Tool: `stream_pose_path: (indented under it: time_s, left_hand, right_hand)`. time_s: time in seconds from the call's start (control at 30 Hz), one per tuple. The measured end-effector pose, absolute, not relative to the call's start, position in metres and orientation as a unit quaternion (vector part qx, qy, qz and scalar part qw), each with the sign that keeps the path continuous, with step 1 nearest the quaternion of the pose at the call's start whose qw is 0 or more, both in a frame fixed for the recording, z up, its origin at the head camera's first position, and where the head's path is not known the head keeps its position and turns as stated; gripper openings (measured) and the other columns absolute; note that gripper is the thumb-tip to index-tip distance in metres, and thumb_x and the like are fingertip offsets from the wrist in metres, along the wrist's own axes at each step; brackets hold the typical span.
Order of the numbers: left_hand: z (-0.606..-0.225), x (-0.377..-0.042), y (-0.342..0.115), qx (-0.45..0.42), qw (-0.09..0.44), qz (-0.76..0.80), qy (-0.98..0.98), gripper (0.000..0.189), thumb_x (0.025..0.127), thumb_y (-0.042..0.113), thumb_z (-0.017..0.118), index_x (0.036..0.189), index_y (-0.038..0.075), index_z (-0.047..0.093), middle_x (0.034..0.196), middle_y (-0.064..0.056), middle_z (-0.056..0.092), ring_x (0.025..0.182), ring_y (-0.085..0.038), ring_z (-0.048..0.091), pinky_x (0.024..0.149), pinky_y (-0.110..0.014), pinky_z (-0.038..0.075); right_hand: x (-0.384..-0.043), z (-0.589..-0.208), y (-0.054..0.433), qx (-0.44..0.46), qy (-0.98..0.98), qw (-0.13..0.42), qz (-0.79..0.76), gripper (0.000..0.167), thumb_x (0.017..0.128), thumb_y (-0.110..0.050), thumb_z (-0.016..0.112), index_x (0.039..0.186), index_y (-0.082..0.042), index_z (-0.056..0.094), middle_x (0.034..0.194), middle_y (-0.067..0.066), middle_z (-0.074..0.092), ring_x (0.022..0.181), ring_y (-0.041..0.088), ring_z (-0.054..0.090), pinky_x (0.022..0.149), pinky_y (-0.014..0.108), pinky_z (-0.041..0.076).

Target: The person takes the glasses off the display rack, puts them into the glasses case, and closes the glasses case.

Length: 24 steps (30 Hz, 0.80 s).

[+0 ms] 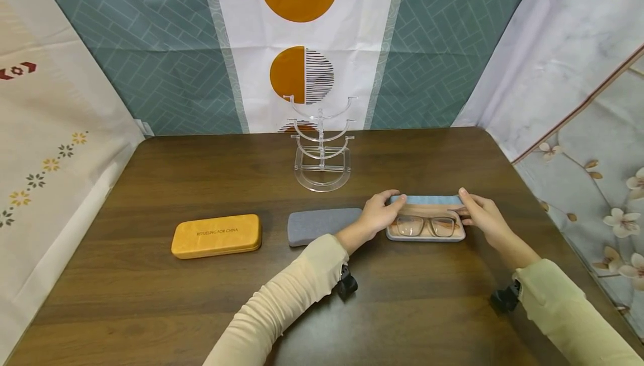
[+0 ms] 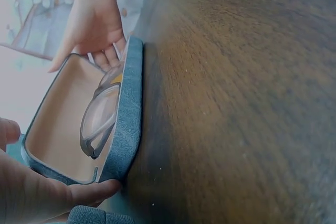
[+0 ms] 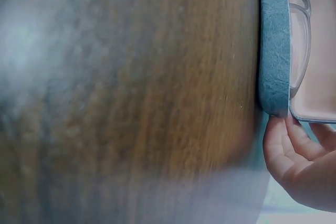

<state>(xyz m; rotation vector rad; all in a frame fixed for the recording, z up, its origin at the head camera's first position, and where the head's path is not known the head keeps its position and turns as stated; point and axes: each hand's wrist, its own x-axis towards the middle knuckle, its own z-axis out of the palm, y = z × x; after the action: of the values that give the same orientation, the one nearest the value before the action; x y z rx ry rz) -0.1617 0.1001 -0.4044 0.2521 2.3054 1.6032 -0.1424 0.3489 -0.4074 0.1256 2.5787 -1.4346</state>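
A blue-grey glasses case stands open on the table, its pale pink lining showing. Inside its base lies a pair of clear-framed glasses; the left wrist view shows the glasses too. My left hand holds the case's left end, its thumb and a finger at the lid and base. At the opposite end, my right hand grips the case, thumb up at the lid's corner and fingers by the base. The right wrist view shows the right hand's fingers touching the end of the case.
A closed grey glasses case lies just left of the open one, partly behind the left forearm. Farther left is a yellow glasses case with printed lettering. A clear tiered display stand rises at the table's back middle.
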Motion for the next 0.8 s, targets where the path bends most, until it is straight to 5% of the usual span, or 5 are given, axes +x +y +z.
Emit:
stream_pose_path:
  time_s: [0.27,0.4,0.53,0.8]
  left_hand:
    - [-0.405,-0.166,0.098,0.084,0.153,0.57,0.803,0.036,0.093,0.033,0.05,0.119,0.011,0.061,0.124,-0.008,0.054,0.116,-0.023,0.047,0.093,-0.036,0.041]
    - [-0.406,-0.166,0.096,0.079,0.173,0.582,0.79,0.032,0.092,0.03,0.053,0.117,0.012,0.062,0.126,-0.008,0.053,0.118,-0.023,0.045,0.093,-0.037,0.041]
    - [-0.406,-0.165,0.095,0.082,0.178,0.592,0.782,0.033,0.091,0.029,0.056,0.118,0.009,0.061,0.126,-0.009,0.052,0.122,-0.024,0.041,0.097,-0.038,0.038]
    - [-0.408,-0.16,0.096,0.086,0.183,0.611,0.765,0.035,0.091,0.022,0.057,0.121,0.004,0.058,0.129,-0.011,0.049,0.124,-0.025,0.039,0.101,-0.039,0.033]
  right_hand:
    - [-0.145,-0.408,0.347,0.034,0.87,0.083,-0.485,0.076,0.096,-0.049,0.026,0.136,0.016,0.021,0.132,0.038,0.03,0.113,0.046,0.041,0.073,0.026,0.051]
    - [-0.144,-0.41,0.348,0.022,0.87,0.07,-0.488,0.07,0.097,-0.045,0.029,0.132,0.015,0.032,0.128,0.036,0.036,0.1,0.024,0.054,0.071,0.025,0.051]
    - [-0.143,-0.412,0.351,0.004,0.868,0.061,-0.492,0.065,0.097,-0.043,0.032,0.128,0.014,0.039,0.126,0.033,0.04,0.087,-0.001,0.053,0.071,0.024,0.051]
    - [-0.138,-0.413,0.358,-0.037,0.856,0.087,-0.508,0.058,0.098,-0.036,0.034,0.132,0.011,0.036,0.136,0.031,0.03,0.093,-0.008,0.047,0.078,0.023,0.049]
